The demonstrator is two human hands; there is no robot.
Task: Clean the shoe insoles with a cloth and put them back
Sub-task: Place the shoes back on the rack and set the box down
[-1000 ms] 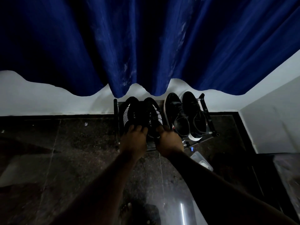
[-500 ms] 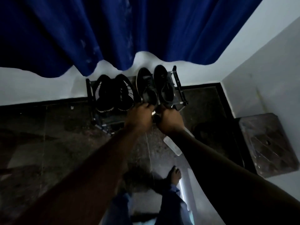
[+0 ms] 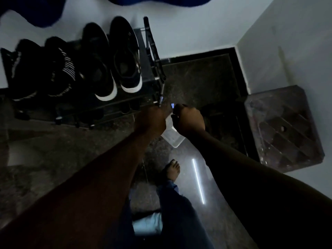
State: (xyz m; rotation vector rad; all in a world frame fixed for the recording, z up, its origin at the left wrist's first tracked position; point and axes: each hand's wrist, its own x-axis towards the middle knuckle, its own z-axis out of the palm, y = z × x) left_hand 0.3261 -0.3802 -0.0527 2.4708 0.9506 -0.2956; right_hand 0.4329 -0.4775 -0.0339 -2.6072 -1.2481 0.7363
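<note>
A dark speckled stone floor (image 3: 201,81) fills most of the view, meeting pale walls (image 3: 188,29) at a corner, with the hem of a blue curtain (image 3: 36,17) hanging along the top edge. At the right, against the wall, sits a brown square stool or box (image 3: 283,128) with a ridged top. At the upper left a low black shoe rack (image 3: 152,56) stands against the wall and carries two pairs: the black shoes with white soles (image 3: 115,63) toward its right end, and the black knit shoes with white stripes (image 3: 45,69) toward its left end. The insoles cannot be made out in the dim light, and no cloth can be picked out either. Both forearms reach forward from the bottom of the frame to a spot just off the rack's front right corner, below and to the right of the white-soled pair and clear of all four shoes. The left hand (image 3: 152,117) is beside the rack's corner post, its fingers hidden, so I cannot tell whether it is closed or apart. The right hand (image 3: 188,119) is curled into a loose fist just beside it; what it grips, if anything, is unclear. Under both hands lies a clear plastic container (image 3: 173,139) on the floor. Nearer the camera a bare foot (image 3: 172,169) and blue trousers (image 3: 179,212) show.
</note>
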